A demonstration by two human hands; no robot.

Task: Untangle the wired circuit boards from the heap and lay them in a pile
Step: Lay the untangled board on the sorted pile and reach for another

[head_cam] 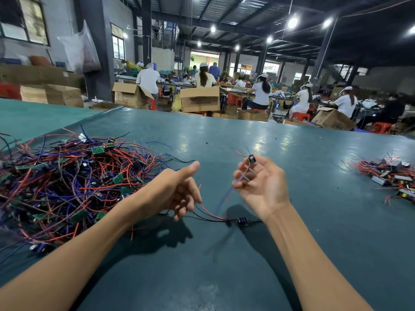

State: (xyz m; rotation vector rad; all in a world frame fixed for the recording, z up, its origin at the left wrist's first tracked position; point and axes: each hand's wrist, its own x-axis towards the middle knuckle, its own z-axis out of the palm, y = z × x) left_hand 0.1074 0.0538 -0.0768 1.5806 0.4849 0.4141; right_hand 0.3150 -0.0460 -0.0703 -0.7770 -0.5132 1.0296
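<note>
Heap (pixel 67 182) of wired circuit boards occupies the left portion of the green table (pixel 224 135): small green boards and dark cylindrical parts tangled in red, purple and black leads. Pile (pixel 390 177) of separated units lies at the far right edge of the table, well apart from the heap, with red leads trailing outward. Both bare forearms reach in from the near edge. Right hand (pixel 261 187) is raised above the surface, palm turned toward the camera, fingers curled, and it pinches one wired board (pixel 251 158) at the fingertips; the dark part stands above the fingers, a short red lead projects to its left, and purple leads hang down across the palm, blurred. Left hand (pixel 177 191) is held just right of the heap, thumb extended, fingers curled inward. A red wire (pixel 210 213) runs from beside those fingers down to a second unit (pixel 242 221) lying on the table between the hands, under the right wrist, with black leads running left beneath the left hand; whether the left fingers actually clamp the red wire cannot be told. Beyond the table, open cardboard boxes (pixel 199 99) and seated workers (pixel 260 90) in white tops are at long benches.
</note>
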